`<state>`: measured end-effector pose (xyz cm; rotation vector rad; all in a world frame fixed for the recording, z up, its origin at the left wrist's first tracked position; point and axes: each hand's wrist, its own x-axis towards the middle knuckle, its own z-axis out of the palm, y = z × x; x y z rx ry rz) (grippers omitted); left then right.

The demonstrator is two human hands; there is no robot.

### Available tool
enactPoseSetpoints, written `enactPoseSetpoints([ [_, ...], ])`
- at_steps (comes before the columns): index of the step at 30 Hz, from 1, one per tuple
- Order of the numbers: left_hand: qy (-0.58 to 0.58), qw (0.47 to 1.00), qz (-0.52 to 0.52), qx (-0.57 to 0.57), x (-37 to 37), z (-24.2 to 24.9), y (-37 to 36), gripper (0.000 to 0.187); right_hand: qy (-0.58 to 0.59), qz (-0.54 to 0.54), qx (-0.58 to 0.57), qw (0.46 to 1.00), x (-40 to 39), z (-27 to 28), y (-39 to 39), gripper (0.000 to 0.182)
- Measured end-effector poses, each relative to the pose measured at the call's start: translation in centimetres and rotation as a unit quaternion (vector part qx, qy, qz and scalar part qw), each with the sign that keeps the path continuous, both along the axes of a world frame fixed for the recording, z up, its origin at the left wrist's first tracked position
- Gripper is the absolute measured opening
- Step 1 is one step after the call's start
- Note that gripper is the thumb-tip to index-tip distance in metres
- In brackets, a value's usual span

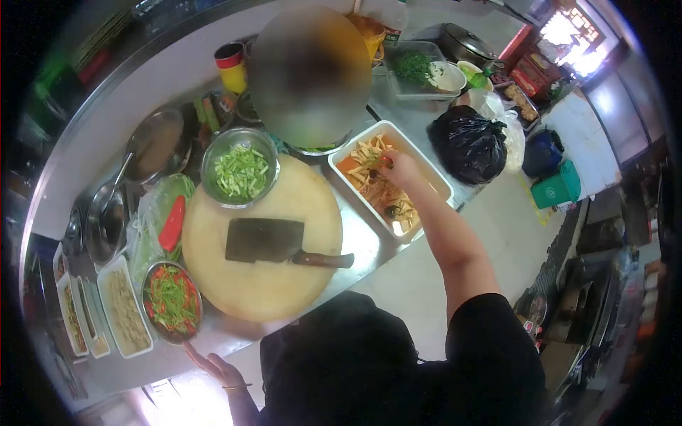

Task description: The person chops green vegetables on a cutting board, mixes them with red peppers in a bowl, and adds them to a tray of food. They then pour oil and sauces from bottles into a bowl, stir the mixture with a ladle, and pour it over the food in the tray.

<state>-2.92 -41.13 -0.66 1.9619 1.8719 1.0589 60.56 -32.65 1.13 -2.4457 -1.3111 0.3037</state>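
Observation:
My right hand (400, 169) reaches into a white rectangular tray (442, 179) of pale strips, dark bits and reddish liquid. Its fingers are closed, with red and green vegetable strips (384, 162) showing at the fingertips. At lower left my left hand (214, 367) is open, fingers stretched out by the rim of a metal bowl. That bowl holds red and green vegetable strips (171, 298). Between my hands, a cleaver (265, 239) with a wooden handle lies flat on the round chopping board (280, 295). A steel bowl of cut green pieces (240, 172) stands at the board's far edge.
A red pepper (172, 224) lies on a plastic bag left of the board, near white trays (124, 305) and metal bowls (153, 145). A black plastic bag (467, 144), a container of chopped greens (414, 69) and a lidded pot (465, 44) stand at back right.

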Motion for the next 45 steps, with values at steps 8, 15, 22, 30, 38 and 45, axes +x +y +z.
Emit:
enactPoseSetpoints([
  [8,-0.018,0.999,0.041,-0.030,1.3,-2.4,-2.3,0.064,-0.003,0.007,0.090,0.996,-0.7,-0.7,-4.5,0.041],
  [15,-0.010,1.000,-0.023,0.016,4.3,-0.5,0.4,0.062,0.039,-0.015,0.052,0.998,-0.5,0.6,-6.8,0.038],
  [22,-0.049,0.999,0.000,-0.021,4.4,-0.3,-0.8,0.065,0.128,-0.055,0.241,0.961,0.0,2.5,-4.6,0.031],
  [30,-0.049,0.998,0.032,-0.026,1.8,-1.1,-2.5,0.063,0.067,-0.023,0.135,0.988,2.0,0.1,-3.2,0.032],
  [38,-0.117,0.991,0.046,-0.047,-0.3,-2.7,-3.4,0.062,0.046,0.000,0.092,0.995,1.3,1.7,-3.6,0.029],
  [45,-0.123,0.988,0.057,-0.071,-0.3,-2.1,-2.8,0.063,0.052,0.008,0.090,0.995,1.7,2.1,-3.3,0.028],
])
